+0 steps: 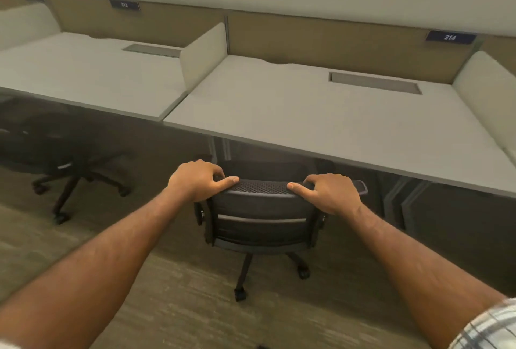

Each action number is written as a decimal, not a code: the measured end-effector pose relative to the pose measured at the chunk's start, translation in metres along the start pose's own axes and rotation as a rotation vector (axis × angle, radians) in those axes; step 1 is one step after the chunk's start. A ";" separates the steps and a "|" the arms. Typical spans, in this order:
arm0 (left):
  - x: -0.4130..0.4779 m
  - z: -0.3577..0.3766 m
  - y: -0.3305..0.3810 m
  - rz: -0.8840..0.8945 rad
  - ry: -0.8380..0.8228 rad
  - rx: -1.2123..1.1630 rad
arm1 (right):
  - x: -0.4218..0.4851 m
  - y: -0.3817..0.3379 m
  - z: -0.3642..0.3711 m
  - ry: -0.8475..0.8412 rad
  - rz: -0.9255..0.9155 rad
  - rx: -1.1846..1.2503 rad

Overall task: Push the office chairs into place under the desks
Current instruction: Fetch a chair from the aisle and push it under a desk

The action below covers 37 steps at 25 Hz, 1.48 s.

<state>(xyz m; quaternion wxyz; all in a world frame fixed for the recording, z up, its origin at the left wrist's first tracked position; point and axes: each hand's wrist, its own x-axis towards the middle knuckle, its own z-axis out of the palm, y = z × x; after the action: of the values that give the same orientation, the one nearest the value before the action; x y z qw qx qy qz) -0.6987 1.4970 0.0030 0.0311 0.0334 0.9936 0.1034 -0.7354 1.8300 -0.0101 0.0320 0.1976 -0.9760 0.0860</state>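
Observation:
A black mesh-backed office chair (pixel 262 214) stands in front of me, its seat tucked under the front edge of the pale desk (pixel 321 125) labelled 214. My left hand (pixel 196 179) grips the left end of the backrest's top edge, fingers curled over the far side and thumb along the top. My right hand (pixel 331 193) grips the right end the same way. A second black office chair (pixel 72 170) sits under the neighbouring desk (pixel 92 77) to the left, mostly in shadow.
Low cream dividers (pixel 205 52) separate the desks, and another divider (pixel 488 97) bounds the right side. A tan back panel (pixel 321 38) runs behind them. Grey desk legs (pixel 402 209) stand right of the chair. Carpeted floor (pixel 181 301) lies around me.

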 end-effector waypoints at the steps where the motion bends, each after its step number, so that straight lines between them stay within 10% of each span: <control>1: 0.010 0.000 -0.008 -0.024 0.029 0.037 | 0.011 -0.004 0.002 -0.003 0.001 0.008; 37: 0.117 -0.018 -0.162 0.326 0.313 -0.074 | 0.092 -0.130 0.035 0.084 0.301 0.039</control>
<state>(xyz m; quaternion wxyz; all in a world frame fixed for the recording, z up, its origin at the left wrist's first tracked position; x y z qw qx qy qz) -0.8259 1.3437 -0.0194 -0.1391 0.1761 0.9633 0.1471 -0.7699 1.6707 -0.0151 0.0555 0.0457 -0.9905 0.1169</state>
